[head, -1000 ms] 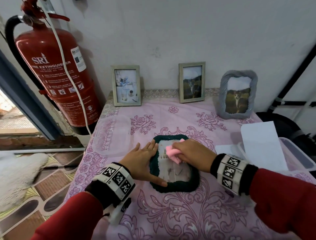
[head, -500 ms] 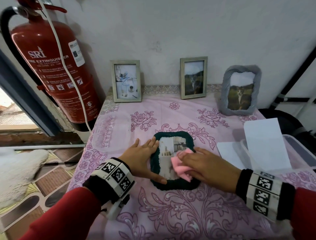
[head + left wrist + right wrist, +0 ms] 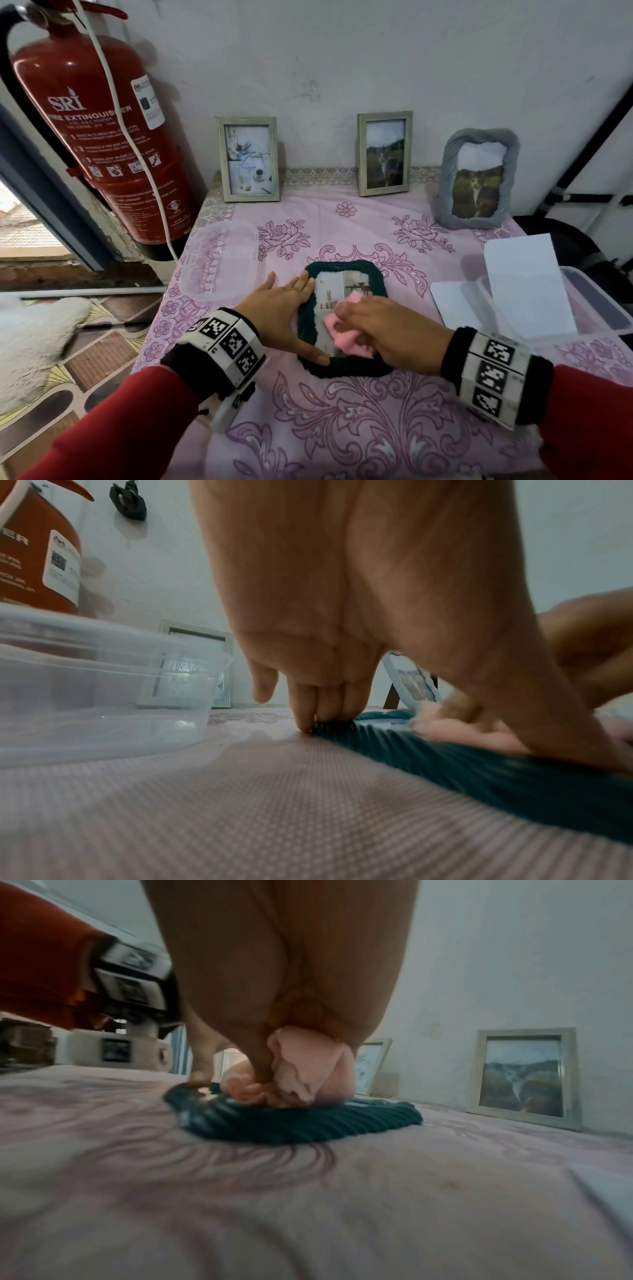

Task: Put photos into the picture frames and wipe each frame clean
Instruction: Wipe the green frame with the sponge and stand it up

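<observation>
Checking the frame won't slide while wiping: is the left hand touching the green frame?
Touching. In the left wrist view the left hand's fingers press on the edge of the green frame.

The right hand (image 3: 387,329) and the pink cloth (image 3: 346,334) cover the lower part of the photo in the green frame (image 3: 310,329). The fire extinguisher (image 3: 92,126) is cut off at the top edge.

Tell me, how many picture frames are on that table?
4. Three stand against the wall: a pale frame at left, another in the middle, a grey one at right. A green frame lies flat under the hands.
</observation>
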